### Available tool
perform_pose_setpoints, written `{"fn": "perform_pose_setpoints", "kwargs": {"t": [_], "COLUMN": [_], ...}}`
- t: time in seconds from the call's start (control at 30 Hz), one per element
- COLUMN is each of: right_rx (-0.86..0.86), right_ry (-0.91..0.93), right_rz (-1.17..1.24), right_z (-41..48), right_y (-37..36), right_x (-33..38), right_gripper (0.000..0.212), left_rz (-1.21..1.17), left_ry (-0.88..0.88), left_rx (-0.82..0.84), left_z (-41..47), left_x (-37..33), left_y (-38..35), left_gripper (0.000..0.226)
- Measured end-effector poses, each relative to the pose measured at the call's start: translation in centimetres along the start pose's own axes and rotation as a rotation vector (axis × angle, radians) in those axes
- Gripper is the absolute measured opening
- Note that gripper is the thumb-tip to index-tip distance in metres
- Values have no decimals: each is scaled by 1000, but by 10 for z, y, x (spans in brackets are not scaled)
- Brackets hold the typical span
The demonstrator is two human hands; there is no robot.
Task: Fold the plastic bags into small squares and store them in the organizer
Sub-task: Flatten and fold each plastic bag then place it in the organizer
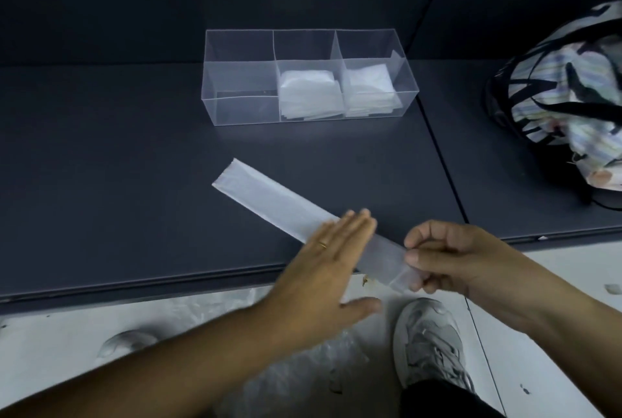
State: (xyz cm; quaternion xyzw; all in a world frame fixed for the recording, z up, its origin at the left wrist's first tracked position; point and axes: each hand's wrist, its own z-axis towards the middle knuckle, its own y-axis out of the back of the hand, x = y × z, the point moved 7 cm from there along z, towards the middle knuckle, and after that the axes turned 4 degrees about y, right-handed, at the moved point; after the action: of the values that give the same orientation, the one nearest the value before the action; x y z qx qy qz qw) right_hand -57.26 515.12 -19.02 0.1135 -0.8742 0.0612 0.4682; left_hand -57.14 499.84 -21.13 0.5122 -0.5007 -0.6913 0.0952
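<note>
A translucent plastic bag [269, 197], folded into a long narrow strip, lies diagonally across the dark table [117, 182]. My left hand [331, 263] lies flat with straight fingers on the strip's near part. My right hand [447, 257] pinches the strip's near end, which hangs past the table's front edge. A clear three-compartment organizer [242, 108] stands at the back. Its middle and right compartments hold folded white squares [308, 93]; the left compartment shows nothing inside.
A striped cloth bag with black straps [565, 94] sits on the table at the right. More crumpled clear plastic [303, 363] lies on the pale floor below, beside my grey shoe [429, 340]. A seam [441, 155] divides the tabletop.
</note>
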Motion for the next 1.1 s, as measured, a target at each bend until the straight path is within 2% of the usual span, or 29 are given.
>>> {"fn": "perform_pose_setpoints", "kwargs": {"t": [0.07,0.13,0.2,0.27,0.3,0.37,0.43,0.5,0.6,0.7,0.77,0.83,0.93,1.0,1.03,1.1], "right_rx": [116,192,122,42,74,248,386,392,254,93,45,11,-29,-33,-30,-22], "right_ry": [7,57,142,219,241,217,157,171,224,183,157,142,122,107,97,81], "right_rz": [79,119,133,110,100,118,66,-115,-308,-361,-400,-422,-446,-443,-439,-430], "right_z": [-8,-6,7,27,38,56,67,76,89,98,101,104,108,109,109,109], "right_y": [-17,-26,-16,-2,-2,-22,-47,-61,-61,-53,-51,-50,-49,-48,-48,-48], "right_x": [12,25,37,44,45,40,29,21,17,10,6,5,5,5,5,6], "right_gripper": [21,20,24,38,48,63,69,55,18,13,11,10,11,12,13,13], "left_rz": [-165,-431,-658,-850,-945,-1128,-1288,-1404,-1473,-1374,-1249,-1137,-941,-730,-506,-54], "left_ry": [39,115,209,307,339,423,515,557,633,836,960,987,991,921,829,509], "left_rx": [-102,-182,-210,-168,-148,-142,-119,-99,-129,-192,-229,-265,-407,-552,-633,-690], "left_z": [-2,-4,-6,-6,-4,0,4,7,8,3,-2,-1,-1,-7,-10,-13], "left_x": [-16,-21,-16,-9,-3,15,33,49,77,112,133,147,166,173,169,132], "left_y": [3,19,36,50,54,60,61,59,58,52,51,55,73,92,105,117], "left_gripper": [73,42,22,22,27,38,40,36,31,25,20,21,25,20,18,19]}}
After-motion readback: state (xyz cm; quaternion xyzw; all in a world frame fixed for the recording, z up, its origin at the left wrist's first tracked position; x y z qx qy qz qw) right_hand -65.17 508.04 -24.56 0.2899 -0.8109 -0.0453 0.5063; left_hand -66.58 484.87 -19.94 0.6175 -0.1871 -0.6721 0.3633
